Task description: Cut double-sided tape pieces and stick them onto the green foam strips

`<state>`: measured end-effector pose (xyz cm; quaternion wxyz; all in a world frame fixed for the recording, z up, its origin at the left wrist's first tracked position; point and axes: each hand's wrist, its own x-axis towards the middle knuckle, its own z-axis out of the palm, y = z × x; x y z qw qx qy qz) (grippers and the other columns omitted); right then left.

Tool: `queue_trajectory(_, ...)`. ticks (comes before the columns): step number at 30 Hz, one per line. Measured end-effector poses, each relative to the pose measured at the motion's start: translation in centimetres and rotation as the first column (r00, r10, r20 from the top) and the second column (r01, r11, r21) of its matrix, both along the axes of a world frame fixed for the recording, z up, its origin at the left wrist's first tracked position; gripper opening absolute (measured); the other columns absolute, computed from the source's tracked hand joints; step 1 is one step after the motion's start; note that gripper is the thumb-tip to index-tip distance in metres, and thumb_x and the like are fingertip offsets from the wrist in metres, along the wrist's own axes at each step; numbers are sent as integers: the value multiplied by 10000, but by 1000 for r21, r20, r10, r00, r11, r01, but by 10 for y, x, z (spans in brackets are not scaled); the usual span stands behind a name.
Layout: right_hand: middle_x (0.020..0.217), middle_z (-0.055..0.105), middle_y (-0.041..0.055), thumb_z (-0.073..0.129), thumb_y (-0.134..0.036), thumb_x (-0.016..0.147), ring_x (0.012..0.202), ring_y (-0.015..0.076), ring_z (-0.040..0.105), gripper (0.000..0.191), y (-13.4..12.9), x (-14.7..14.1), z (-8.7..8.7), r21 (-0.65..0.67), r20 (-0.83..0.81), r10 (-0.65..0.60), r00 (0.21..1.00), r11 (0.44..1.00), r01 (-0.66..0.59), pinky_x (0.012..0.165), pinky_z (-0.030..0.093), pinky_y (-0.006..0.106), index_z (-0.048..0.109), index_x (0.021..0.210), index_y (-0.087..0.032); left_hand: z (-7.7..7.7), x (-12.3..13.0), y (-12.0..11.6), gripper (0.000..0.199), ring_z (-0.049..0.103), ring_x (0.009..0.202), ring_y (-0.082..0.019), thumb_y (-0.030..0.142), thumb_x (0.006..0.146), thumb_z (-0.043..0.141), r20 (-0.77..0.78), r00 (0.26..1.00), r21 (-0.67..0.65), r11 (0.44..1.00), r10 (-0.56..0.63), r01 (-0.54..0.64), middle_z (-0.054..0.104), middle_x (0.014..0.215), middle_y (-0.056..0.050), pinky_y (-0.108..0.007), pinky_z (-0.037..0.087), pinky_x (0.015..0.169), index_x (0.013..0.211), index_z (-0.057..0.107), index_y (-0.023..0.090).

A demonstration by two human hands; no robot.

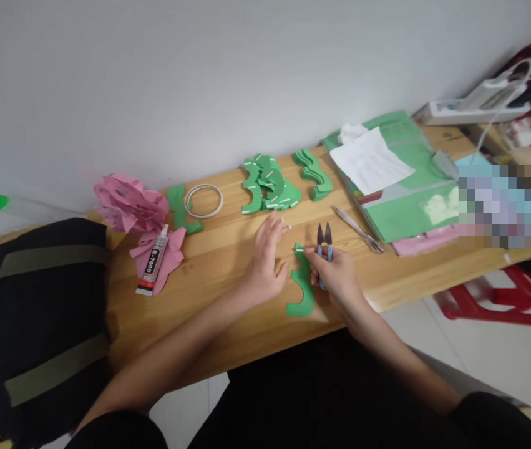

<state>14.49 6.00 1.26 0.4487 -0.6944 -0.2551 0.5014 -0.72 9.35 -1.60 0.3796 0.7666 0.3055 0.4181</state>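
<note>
Left hand [266,265] uncurled, right hand [335,271] clasping snips [330,252], long axis toward the wall [246,81] (blades [320,236] foremost)

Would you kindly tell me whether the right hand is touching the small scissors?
Touching: the head view shows the right hand holding the scissors, with blades sticking out.

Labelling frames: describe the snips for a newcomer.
At the wooden table, find the right hand by the nearest wavy green piece. It holds the snips, blades toward the wall. Two dark, pointed blades and blue handles distinguish them from the slim pen nearby.
</note>
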Motion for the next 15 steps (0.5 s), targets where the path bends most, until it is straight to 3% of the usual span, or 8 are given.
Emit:
queue_trajectory(3,358,458,-66,691,-387,647,301,103,430,238,1,-3,0,-31,56,-9,998,999,11,331,295,220,561,609,-191,-3,3,7,936,386,1396,-311,7,826,488,-80,996,114,993,-30,39,63,1633,-94,-591,315,1142,1520,10,416)
queue_trajectory(7,359,471,-62,670,-366,672,296,112,443,199,2,-5,0,-69,120,-13,993,997,22,331,319,223,586,642,-188,-5,4,12,906,269,1459,-310,31,853,489,-104,994,140,989,-38,52,139,1617,-90,-580,323,1144,1525,3,397)
queue_trajectory(11,342,478,-51,645,-353,696,289,120,449,180,2,-5,1,-100,170,-6,985,995,23,330,319,223,607,658,-181,-4,4,15,854,454,1346,-282,11,869,424,-84,996,83,996,-26,33,152,1609,-94,-562,351,1136,1525,38,398)
queue_trajectory(15,344,483,-47,637,-354,710,295,126,461,180,1,-6,1,-109,205,9,979,994,14,341,331,227,619,668,-179,-3,5,14,823,600,1172,-226,4,870,415,24,1000,9,1000,-16,16,261,1563,-84,-525,408,1108,1516,114,414)
